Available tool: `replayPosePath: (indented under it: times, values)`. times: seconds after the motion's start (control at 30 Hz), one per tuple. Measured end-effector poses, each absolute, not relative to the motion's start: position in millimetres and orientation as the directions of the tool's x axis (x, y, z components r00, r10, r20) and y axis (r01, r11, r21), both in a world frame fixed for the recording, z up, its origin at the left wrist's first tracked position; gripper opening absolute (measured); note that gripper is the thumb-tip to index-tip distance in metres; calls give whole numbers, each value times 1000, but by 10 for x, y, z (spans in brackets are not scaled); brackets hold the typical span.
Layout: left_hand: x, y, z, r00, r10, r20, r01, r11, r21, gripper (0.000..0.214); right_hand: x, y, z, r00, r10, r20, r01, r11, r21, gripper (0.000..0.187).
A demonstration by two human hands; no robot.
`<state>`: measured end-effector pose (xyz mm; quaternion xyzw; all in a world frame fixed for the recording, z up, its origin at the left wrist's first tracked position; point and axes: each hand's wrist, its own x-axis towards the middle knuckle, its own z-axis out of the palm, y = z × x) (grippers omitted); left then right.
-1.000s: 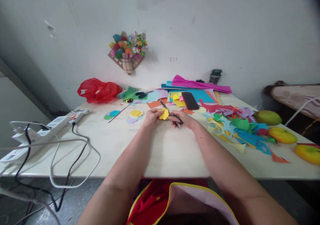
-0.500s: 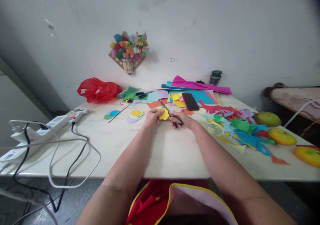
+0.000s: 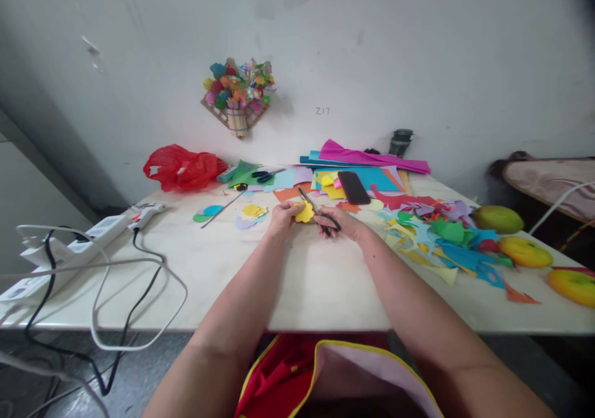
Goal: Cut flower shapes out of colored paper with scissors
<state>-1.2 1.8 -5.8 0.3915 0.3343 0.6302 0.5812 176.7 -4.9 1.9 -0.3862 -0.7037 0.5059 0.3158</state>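
Note:
My left hand [image 3: 284,214] pinches a yellow paper flower [image 3: 304,212] with a scalloped edge by its left side, just above the table. My right hand [image 3: 339,221] is wrapped round the dark handles of a pair of scissors [image 3: 309,200]. The blades point up and to the left, along the flower's right edge. Whether the blades touch the paper I cannot tell. Left of my hands lies a small pile of yellow paper flowers [image 3: 254,209] over a lilac paper piece [image 3: 246,222]. Beyond my right hand is a black phone [image 3: 354,188] on coloured sheets.
Colourful paper scraps [image 3: 446,244] spread over the right side, beside several mango-like fruits [image 3: 525,252]. A second pair of scissors [image 3: 267,175], a tape measure [image 3: 240,187] and a red plastic bag [image 3: 181,167] lie at the back left. A power strip [image 3: 100,235] with cables occupies the left.
The view has shifted very slightly. Both hands stay in nearly the same place, still holding the yellow flower and the scissors.

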Motion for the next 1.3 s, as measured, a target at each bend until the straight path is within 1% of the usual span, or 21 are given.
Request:
replayPosePath:
  times: [0.33,0.6,0.9,1.1,1.3]
  values:
    - [-42,41,-55,-61,993,106,-444,-122,888,38,1782,-24,8,-487,871,57,226,188,-956,26]
    - [-75,41,-32,-53,994,100,-417,-113,902,35,1812,-52,79,-488,873,19,284,179,-942,27]
    - [-131,97,-70,-7,991,132,-385,-124,915,34,1871,-82,142,-531,847,25,314,224,-923,32]
    - [-125,92,-67,6,992,127,-374,-116,920,37,1856,-48,116,-507,862,5,312,189,-931,30]
    - [-114,73,-46,10,993,121,-373,-109,922,32,1840,-75,147,-496,868,-13,308,162,-937,29]
